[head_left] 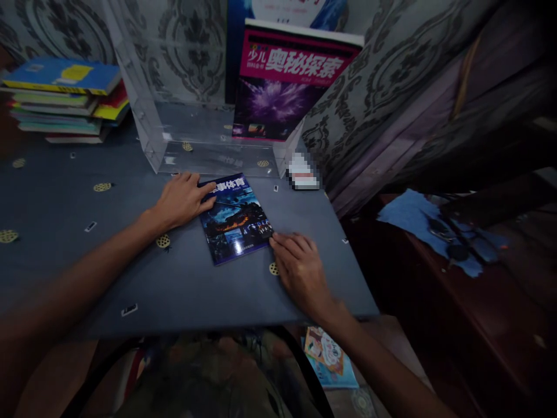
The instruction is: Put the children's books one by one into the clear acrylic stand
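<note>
A dark blue book with a tank picture on its cover lies flat on the grey-blue table. My left hand rests flat on the table with its fingertips on the book's upper left corner, fingers stretched out. My right hand lies palm down at the book's lower right corner, fingers extended and touching its edge. Behind the book stands a clear acrylic holder with a pink and purple book upright inside it.
A stack of colourful books sits at the table's back left. Patterned wallpaper runs behind. To the right is a dark wooden surface with a blue cloth and cables. A small picture book lies on the floor below.
</note>
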{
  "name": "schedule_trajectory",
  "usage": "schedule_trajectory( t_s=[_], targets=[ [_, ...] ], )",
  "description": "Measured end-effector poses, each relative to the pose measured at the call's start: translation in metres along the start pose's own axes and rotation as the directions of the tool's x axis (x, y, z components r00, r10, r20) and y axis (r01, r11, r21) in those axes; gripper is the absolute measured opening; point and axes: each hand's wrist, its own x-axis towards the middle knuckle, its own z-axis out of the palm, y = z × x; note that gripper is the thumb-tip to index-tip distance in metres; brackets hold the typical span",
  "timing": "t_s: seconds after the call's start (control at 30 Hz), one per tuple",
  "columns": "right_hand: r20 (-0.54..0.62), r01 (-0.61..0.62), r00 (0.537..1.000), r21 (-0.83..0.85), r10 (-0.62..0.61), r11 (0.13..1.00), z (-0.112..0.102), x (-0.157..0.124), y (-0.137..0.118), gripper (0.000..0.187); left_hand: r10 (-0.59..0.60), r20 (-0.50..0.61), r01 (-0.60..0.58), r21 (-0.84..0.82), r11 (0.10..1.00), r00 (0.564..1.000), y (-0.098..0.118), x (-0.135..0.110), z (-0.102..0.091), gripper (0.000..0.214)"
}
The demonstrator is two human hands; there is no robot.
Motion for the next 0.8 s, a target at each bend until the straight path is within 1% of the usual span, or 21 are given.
schedule_trajectory(
  t_s=[0.07, 0.17, 0.3, 0.43, 0.53, 0.63, 0.7, 0.8],
  targets=[
    [-0.024, -0.022, 0.999, -0.023, 0.021, 1.0, 0.001, -0.002, -0.015, 0.029, -0.002, -0.004, 0.002, -0.025, 1.0, 1.0, 0.0, 0.0, 0.001, 0.041],
    [0.007, -0.007, 1.0, -0.001, 0.007, 1.0, 0.003, -0.001, -0.038, 0.029, -0.006, -0.013, 0.006, -0.055, 0.998, 1.0, -0.001, 0.0, 0.002, 0.04],
    [0.052, 0.041, 0.998, 0.068, -0.045, 0.997, 0.01, 0.004, -0.066, 0.03, -0.025, -0.013, 0.024, -0.078, 0.997, 1.0, -0.001, -0.001, 0.001, 0.039],
    [0.084, 0.116, 0.988, 0.125, -0.127, 0.985, 0.022, 0.008, -0.085, 0.034, 0.007, -0.02, -0.008, -0.033, 0.999, 1.0, 0.0, -0.002, 0.001, 0.041],
    [0.113, 0.161, 0.978, 0.144, -0.177, 0.977, 0.028, 0.009, -0.089, 0.036, 0.006, -0.021, -0.005, 0.042, 0.999, 1.0, 0.002, -0.002, 0.0, 0.044],
    [0.135, 0.18, 0.97, 0.151, -0.201, 0.972, 0.027, 0.012, -0.086, 0.036, 0.0, -0.024, 0.002, 0.097, 0.995, 1.0, 0.003, -0.003, 0.0, 0.045],
    [0.15, 0.196, 0.964, 0.159, -0.22, 0.968, 0.024, 0.015, -0.082, 0.035, 0.01, -0.036, -0.007, 0.083, 0.997, 0.999, 0.002, -0.003, 0.0, 0.044],
    [0.174, 0.22, 0.951, 0.197, -0.254, 0.956, 0.019, 0.023, -0.075, 0.031, 0.015, -0.061, -0.016, -0.017, 1.0, 0.998, -0.005, -0.002, 0.001, 0.044]
  ],
)
